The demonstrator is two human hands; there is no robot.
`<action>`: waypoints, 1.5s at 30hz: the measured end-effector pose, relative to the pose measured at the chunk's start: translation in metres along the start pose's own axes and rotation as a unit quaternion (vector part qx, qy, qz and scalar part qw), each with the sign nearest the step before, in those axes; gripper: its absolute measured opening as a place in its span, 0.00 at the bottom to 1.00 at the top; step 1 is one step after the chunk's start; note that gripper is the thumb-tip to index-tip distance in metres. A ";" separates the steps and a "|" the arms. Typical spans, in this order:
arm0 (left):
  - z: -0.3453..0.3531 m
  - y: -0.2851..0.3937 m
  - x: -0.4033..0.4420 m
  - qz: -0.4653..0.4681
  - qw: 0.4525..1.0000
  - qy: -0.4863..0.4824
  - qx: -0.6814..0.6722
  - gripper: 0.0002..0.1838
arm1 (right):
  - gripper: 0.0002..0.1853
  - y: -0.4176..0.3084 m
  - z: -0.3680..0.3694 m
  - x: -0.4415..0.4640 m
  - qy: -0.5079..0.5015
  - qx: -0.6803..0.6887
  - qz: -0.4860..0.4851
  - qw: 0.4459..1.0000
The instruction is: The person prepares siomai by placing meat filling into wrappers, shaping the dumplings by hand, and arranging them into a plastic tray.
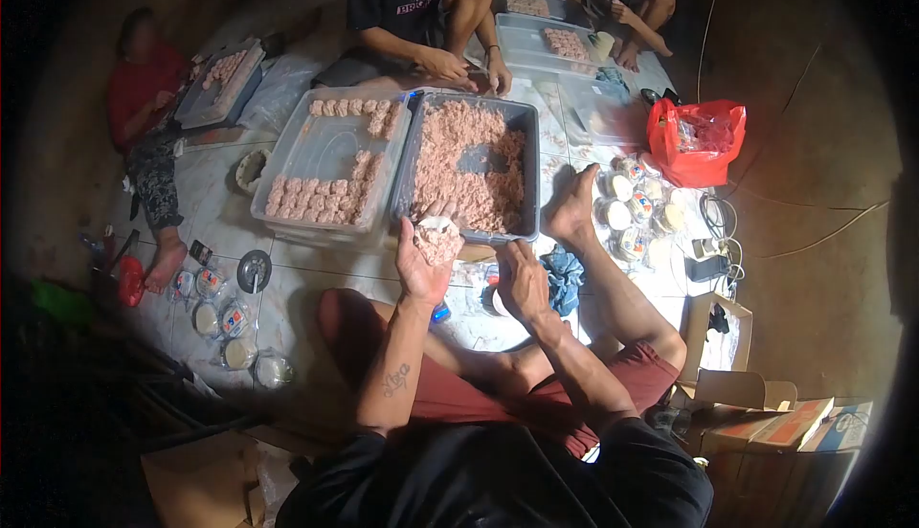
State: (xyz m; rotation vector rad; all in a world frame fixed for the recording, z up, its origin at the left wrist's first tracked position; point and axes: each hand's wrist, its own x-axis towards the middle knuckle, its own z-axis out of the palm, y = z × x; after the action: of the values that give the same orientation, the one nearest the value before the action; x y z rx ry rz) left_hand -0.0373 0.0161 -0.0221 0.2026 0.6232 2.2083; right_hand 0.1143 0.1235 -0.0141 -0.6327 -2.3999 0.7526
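Observation:
My left hand (421, 274) is palm up at the near edge of a dark grey tub (532, 159). In it rests a pale dumpling wrapper with pinkish minced meat (438, 243) on it. My right hand (524, 281) is closed, just below the tub's near right corner; what its fingers hold, if anything, is hidden. Loose minced meat (445, 164) fills much of the tub, with a bare patch showing right of its middle. To the left, a clear plastic box (330, 157) carries rows of shaped meat dumplings (321, 201) along three sides.
Round packs of wrappers (632, 210) lie right of my foot, beside a red plastic bag (697, 150). More packs (220, 315) sit at the left. A blue cloth (563, 279) is by my right hand. Other people sit around with their own trays. Cardboard boxes (775, 432) stand at lower right.

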 end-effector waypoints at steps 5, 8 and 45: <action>-0.002 0.004 0.006 -0.031 0.999 0.022 -0.028 0.47 | 0.11 0.027 -0.002 0.016 0.057 0.047 0.023 0.997; -0.016 -0.001 0.019 -0.051 0.999 0.003 -0.006 0.48 | 0.11 0.040 -0.005 0.031 0.106 0.090 0.027 0.990; -0.025 -0.002 0.002 -0.233 0.970 0.059 0.031 0.53 | 0.11 0.045 -0.076 -0.013 -0.039 -0.083 0.100 0.991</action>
State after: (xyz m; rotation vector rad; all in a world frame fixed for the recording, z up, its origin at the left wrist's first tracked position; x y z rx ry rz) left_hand -0.0456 0.0093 -0.0451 -0.0446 0.7237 1.7555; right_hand 0.1824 0.1774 0.0059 -0.9378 -2.5151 0.6737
